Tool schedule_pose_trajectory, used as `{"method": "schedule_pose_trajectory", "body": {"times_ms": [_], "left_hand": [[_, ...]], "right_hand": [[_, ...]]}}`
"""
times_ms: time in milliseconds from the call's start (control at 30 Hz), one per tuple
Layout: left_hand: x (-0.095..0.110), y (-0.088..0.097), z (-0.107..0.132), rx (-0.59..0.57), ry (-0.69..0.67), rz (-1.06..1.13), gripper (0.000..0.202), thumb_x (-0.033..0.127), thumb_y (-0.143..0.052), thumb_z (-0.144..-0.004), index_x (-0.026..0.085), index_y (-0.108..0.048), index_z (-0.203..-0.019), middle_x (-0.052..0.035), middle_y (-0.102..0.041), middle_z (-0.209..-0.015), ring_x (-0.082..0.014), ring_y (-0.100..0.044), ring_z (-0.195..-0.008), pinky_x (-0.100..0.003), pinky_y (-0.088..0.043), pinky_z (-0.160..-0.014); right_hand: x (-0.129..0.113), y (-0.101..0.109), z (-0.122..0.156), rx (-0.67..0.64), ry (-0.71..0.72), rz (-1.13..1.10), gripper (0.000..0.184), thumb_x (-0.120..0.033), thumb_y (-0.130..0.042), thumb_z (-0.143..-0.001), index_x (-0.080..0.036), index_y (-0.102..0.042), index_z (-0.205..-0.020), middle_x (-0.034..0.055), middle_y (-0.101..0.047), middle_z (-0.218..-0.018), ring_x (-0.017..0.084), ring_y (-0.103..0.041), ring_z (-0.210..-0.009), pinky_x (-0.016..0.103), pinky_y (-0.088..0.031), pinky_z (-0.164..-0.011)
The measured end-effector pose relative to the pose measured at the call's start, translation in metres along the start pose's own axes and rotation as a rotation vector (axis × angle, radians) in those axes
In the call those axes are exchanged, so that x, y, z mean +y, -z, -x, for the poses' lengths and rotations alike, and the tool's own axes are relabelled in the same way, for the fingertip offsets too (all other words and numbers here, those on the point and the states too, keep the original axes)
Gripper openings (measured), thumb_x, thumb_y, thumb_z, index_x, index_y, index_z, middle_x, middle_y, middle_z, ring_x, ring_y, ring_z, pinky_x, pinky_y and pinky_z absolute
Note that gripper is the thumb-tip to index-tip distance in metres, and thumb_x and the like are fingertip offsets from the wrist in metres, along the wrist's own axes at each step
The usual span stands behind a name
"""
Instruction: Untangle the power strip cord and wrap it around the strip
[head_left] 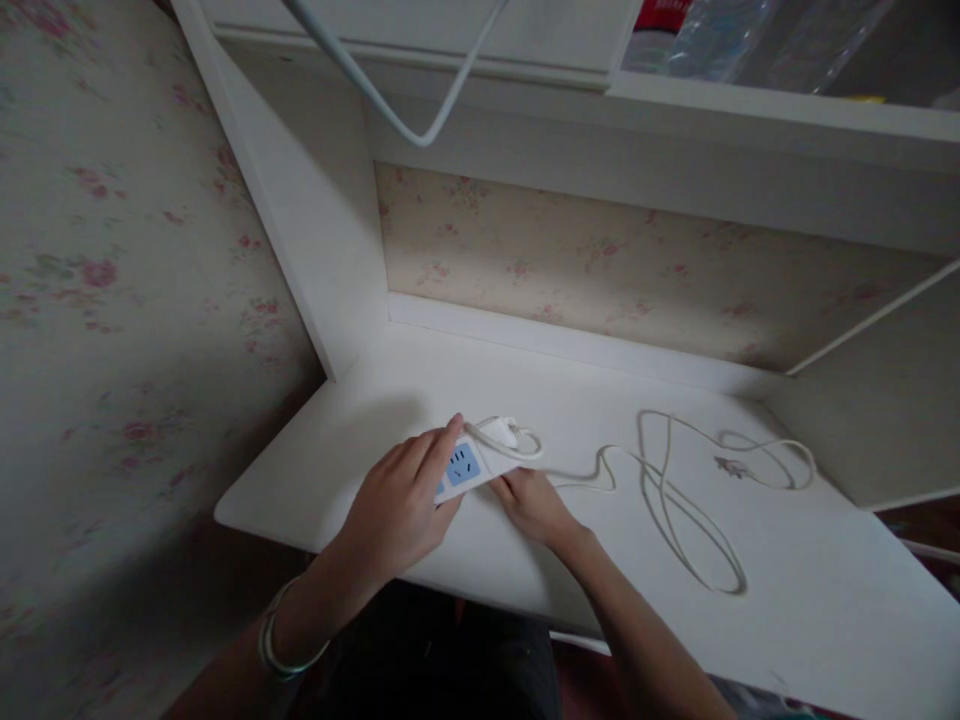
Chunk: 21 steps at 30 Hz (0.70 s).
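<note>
A white power strip (466, 467) with blue socket faces lies on the white desk (787, 580). My left hand (401, 500) rests on top of it, fingers laid over its left part, index finger reaching to its far edge. My right hand (534, 503) grips its near right side with curled fingers. A white cable (675, 500) runs from the strip's right end and lies in loose loops across the desk to the right. A small white plug (501, 432) sits just behind the strip.
The desk sits in a white alcove with a side panel (315, 220) on the left and flowered wallpaper (637, 270) behind. Above, another white cable (405, 110) hangs from a shelf (750, 100) holding plastic-wrapped items. A bracelet (281, 650) is on my left wrist.
</note>
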<state>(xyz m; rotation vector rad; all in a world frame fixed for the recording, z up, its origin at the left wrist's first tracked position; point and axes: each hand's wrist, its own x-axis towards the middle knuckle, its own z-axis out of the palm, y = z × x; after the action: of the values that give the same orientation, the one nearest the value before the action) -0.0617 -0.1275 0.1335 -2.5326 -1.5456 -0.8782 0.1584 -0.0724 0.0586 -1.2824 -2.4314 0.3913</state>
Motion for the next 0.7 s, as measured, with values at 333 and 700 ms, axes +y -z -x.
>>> {"method": "schedule_pose_trajectory", "body": {"times_ms": [333,700], "left_hand": [[-0.005,-0.035,-0.014,-0.207,0.092,-0.174,0.072,0.011,-0.058,-0.08,0.029,-0.032,-0.145,-0.0068,-0.062,-0.111,-0.0231,-0.06,-0.093,-0.036,-0.046,-0.081],[0.025,-0.029,-0.002,-0.492,-0.372,0.167,0.064,0.016,-0.065,-0.076,0.023,-0.042,-0.135,-0.0044,-0.065,-0.107,-0.0215,-0.061,-0.095,-0.036,-0.048,-0.088]], "right_hand": [[-0.036,0.039,0.033,0.216,0.266,0.363,0.027,-0.032,-0.047,-0.096,-0.019,-0.058,-0.075,0.0026,-0.061,-0.061,0.014,-0.054,-0.053,0.029,-0.028,-0.053],[-0.014,0.086,-0.01,0.327,0.292,0.004,0.049,-0.031,-0.047,-0.094,-0.019,-0.04,-0.046,-0.0046,-0.034,-0.041,0.008,-0.03,-0.041,0.028,-0.022,-0.05]]}}
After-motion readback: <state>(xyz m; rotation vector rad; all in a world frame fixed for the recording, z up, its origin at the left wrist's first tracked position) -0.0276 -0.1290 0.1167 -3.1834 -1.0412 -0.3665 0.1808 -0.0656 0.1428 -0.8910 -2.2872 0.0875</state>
